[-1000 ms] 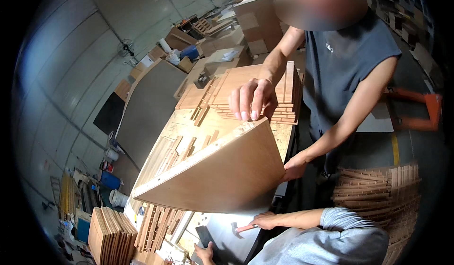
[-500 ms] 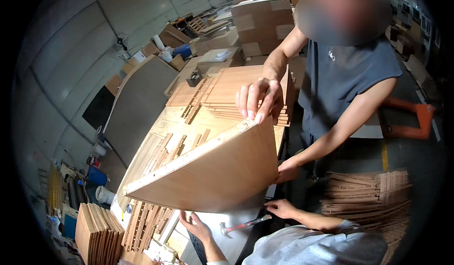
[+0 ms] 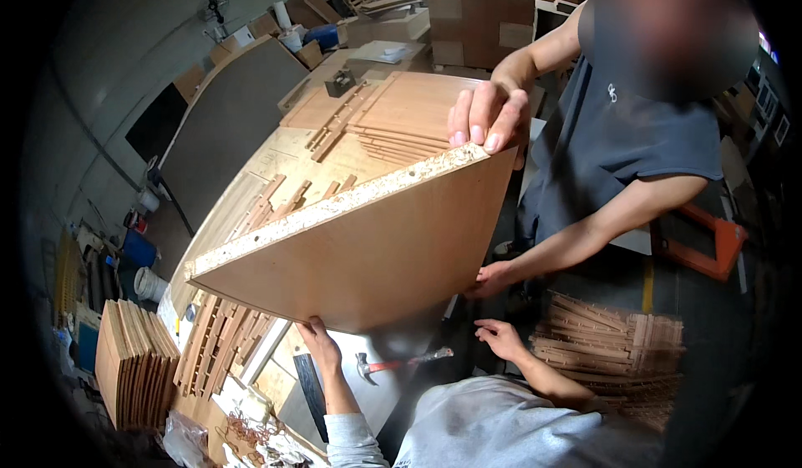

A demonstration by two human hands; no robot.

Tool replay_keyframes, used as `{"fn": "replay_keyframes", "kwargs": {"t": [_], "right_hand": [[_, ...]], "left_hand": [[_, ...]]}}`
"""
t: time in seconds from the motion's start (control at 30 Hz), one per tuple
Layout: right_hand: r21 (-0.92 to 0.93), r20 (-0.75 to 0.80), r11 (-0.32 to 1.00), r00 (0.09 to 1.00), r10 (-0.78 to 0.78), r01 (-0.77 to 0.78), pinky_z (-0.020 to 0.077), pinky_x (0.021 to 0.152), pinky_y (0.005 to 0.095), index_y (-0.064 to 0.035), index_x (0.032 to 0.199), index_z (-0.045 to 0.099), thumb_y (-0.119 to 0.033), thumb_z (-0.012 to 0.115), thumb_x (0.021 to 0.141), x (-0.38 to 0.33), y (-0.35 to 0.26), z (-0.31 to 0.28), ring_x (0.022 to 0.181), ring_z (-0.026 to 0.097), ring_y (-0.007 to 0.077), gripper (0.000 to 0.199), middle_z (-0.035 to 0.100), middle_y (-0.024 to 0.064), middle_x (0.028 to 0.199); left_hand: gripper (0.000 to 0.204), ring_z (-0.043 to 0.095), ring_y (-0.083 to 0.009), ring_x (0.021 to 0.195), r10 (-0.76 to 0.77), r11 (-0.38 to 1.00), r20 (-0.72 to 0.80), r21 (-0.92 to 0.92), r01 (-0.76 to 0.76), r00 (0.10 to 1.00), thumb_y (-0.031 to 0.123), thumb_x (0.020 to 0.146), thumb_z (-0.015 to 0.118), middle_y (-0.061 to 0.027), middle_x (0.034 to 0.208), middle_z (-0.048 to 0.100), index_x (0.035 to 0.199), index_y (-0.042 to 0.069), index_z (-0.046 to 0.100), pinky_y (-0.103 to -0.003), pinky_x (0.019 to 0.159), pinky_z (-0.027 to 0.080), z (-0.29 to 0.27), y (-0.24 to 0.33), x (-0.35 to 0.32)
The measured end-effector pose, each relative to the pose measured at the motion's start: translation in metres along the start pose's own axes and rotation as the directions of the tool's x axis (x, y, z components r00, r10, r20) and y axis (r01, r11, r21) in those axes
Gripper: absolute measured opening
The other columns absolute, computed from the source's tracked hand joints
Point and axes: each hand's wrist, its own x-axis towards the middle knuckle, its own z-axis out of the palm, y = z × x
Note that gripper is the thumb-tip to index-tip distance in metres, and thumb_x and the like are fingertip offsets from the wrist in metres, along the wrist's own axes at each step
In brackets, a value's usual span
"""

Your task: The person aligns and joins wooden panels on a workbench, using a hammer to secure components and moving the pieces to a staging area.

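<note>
A wood-faced particleboard panel (image 3: 359,259) stands tilted on edge before me, its rough chipboard edge up. My left hand (image 3: 324,353) grips its lower edge, thumb on the near face, the other fingers hidden behind. My right hand (image 3: 499,339) is off the panel, near its lower right corner, with fingers apart and nothing in them. A co-worker's hand (image 3: 489,117) holds the panel's upper right corner; their other hand (image 3: 493,280) is at the lower right edge. Between my arms, a claw hammer (image 3: 405,363) with a red and black handle lies on the grey surface.
Slotted wooden strips (image 3: 219,347) and more boards lie on the worktable. At left stands a stack of panels (image 3: 134,368). To the right, a pile of strips (image 3: 610,343) sits low beside my arm, with an orange pallet jack (image 3: 706,242) beyond. The co-worker (image 3: 618,134) stands at far right.
The panel has come nearer and its top edge shows more. My left hand has gone from open below the panel to gripping its edge. The co-worker still holds the panel.
</note>
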Motion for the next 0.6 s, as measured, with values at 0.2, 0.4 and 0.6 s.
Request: {"fn": "replay_keyframes", "kwargs": {"t": [0.2,0.4,0.6], "right_hand": [[-0.145,0.052,0.989,0.998,0.028,-0.020,0.0564,0.089,0.0335,-0.0022,0.126,0.071,-0.019,0.069,0.097,0.001,0.001,0.017,0.100,0.073,0.0199,0.034,0.076,0.0135,0.114],[-0.171,0.020,0.985,0.999,0.042,-0.038,0.0563,0.078,0.0275,0.0001,0.127,0.069,-0.010,0.065,0.098,-0.009,0.007,0.029,0.082,0.069,0.0117,0.031,0.076,0.0074,0.098],[-0.121,-0.059,0.990,0.996,0.060,-0.067,0.0563,0.078,0.0275,0.0008,0.127,0.068,-0.011,0.066,0.098,-0.017,0.027,0.033,0.081,0.067,0.0117,0.031,0.075,0.0075,0.099]], "left_hand": [[0.063,0.052,-0.0227,0.121,-0.065,0.998,0.091,0.002,0.065,0.994,0.052,0.110,0.042,-0.0119,0.129,0.054,0.144,-0.002,0.044,-0.036,0.110,0.039,-0.020,-0.039,0.014],[0.060,0.052,-0.0204,0.114,0.000,0.999,0.111,0.041,-0.005,0.994,0.051,0.109,0.045,-0.0089,0.120,0.056,0.140,-0.001,0.049,-0.034,0.104,0.040,-0.031,-0.040,0.030],[0.090,0.051,-0.0242,0.126,0.073,0.979,0.148,-0.197,-0.043,0.986,0.076,0.095,0.050,-0.0140,0.137,0.053,0.139,-0.002,0.047,-0.042,0.106,0.042,-0.042,-0.016,0.067]]}}
